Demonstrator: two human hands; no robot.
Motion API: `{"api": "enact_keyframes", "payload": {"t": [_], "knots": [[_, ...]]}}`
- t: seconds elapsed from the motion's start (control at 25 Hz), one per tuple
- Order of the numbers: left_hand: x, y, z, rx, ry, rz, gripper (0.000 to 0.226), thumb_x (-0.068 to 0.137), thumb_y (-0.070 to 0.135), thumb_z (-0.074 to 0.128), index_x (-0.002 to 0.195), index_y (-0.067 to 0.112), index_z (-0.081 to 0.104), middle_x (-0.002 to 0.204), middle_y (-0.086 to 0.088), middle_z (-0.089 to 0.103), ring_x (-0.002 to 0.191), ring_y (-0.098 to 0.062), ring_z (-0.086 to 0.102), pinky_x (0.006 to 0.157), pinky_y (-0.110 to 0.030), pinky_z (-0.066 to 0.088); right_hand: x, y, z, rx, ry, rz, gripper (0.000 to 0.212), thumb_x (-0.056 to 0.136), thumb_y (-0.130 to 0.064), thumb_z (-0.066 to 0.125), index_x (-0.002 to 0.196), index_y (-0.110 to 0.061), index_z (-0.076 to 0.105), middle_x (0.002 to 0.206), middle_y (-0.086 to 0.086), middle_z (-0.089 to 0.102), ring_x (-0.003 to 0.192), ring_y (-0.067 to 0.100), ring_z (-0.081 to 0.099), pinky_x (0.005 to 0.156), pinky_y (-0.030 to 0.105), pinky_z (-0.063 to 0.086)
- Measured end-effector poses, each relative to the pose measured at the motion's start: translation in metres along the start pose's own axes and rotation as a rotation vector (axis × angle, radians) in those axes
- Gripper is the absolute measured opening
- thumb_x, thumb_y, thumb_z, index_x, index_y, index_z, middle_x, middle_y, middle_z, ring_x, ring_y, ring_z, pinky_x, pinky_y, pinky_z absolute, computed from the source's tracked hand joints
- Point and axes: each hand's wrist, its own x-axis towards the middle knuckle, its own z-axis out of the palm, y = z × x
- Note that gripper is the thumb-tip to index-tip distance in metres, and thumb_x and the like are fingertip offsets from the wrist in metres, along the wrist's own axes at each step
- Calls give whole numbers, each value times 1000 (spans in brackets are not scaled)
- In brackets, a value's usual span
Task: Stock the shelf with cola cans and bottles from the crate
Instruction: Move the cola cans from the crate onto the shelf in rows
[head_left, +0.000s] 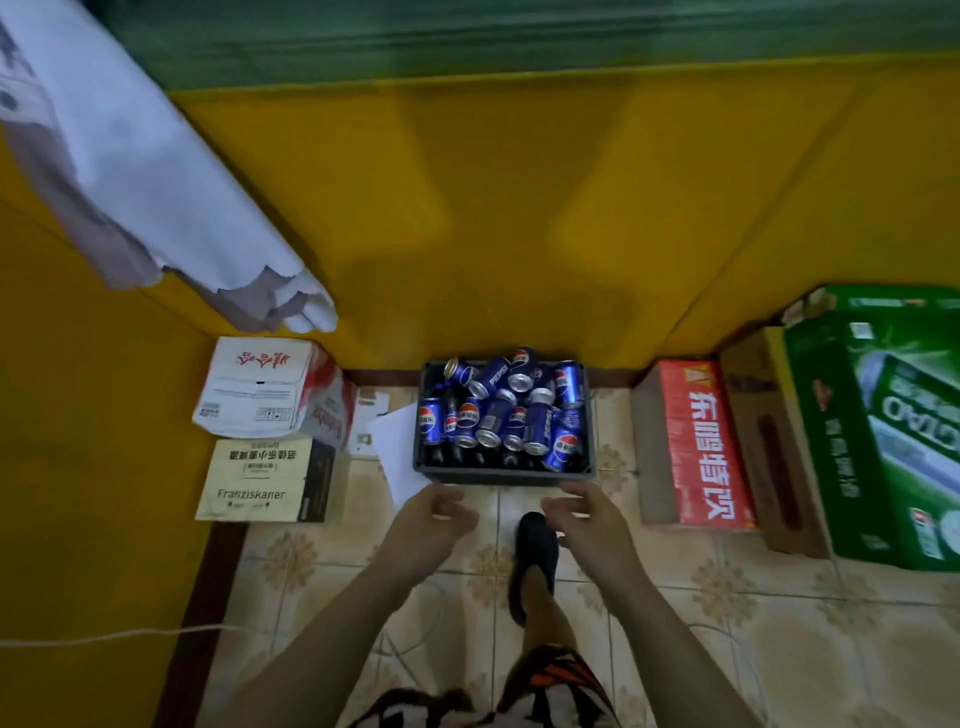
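left hand (434, 514): extended, fingers loosely curled, empty | right hand (587, 517): extended, fingers loosely curled, empty

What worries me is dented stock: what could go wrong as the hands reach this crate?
1. The Pepsi cans lie heaped loosely above the rim of the grey crate; if the left hand and right hand lift or tilt it, top cans may roll out onto the tiled floor.
2. The black shoe stands close to the crate's near side, so a fallen can could hit that foot.
3. The white paper sheet by the crate's left corner might slide underfoot.
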Motion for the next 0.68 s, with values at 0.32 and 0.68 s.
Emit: {"api": "enact_keyframes", "payload": {"t": [0.32,0.68], "knots": [[166,22,35,87,6,-294,24,88,22,68,109,17,58,99,-7,65,90,-21,61,87,-37,50,191,-9,-23,-108,-81,243,19,85,-21,70,95,-6,65,92,15,65,85,28,62,75,39,45],[375,-43,77,-541,-15,-634,19,89,23,69,97,19,53,101,-10,54,99,-33,58,86,-51,54,369,90,29,-31,22,417,43,88,-27,71,125,-13,54,99,3,55,97,25,56,87,43,53]]}}
